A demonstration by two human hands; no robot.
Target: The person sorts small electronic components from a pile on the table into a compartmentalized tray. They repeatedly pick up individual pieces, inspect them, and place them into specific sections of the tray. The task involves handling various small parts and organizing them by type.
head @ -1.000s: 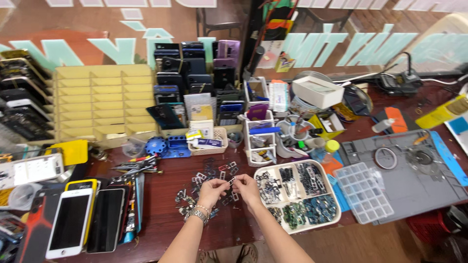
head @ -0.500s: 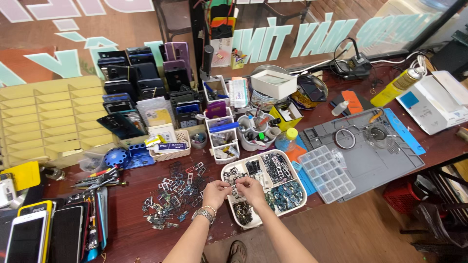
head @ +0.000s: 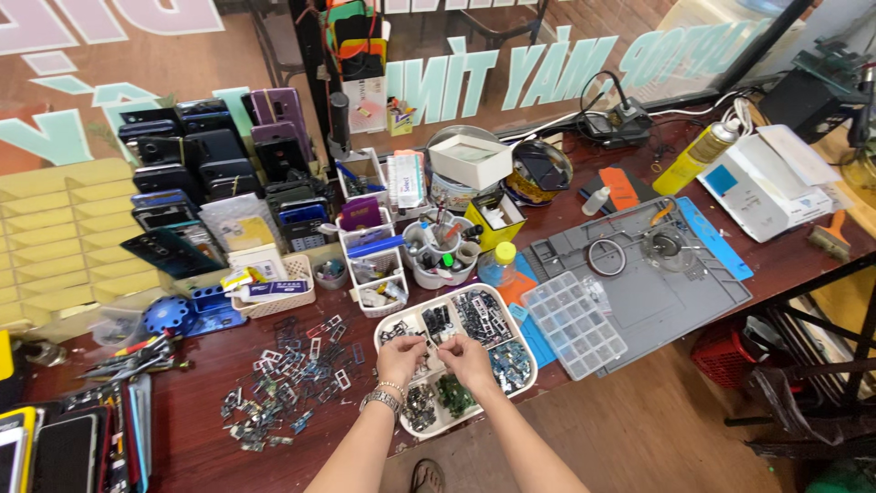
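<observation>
Both my hands hover over a white divided tray (head: 522, 351) filled with small dark phone parts, at the near edge of the wooden desk. My left hand (head: 402, 359), with a metal watch on the wrist, and my right hand (head: 464, 359) meet fingertip to fingertip, pinching a tiny part between them; which hand grips it I cannot tell. A scattered pile of small metal frames (head: 285, 382) lies on the desk left of the tray.
A clear compartment box (head: 577, 324) and grey work mat (head: 639, 274) lie to the right. Behind the tray are small bins (head: 376, 274), a cup of tools (head: 442, 254) and racks of phones (head: 210, 173). Tools (head: 128, 356) and phones (head: 55, 447) lie at left.
The view has swung to the right and tilted. My hands moved from the scattered metal frames over to the white divided tray and now pinch together above it.
</observation>
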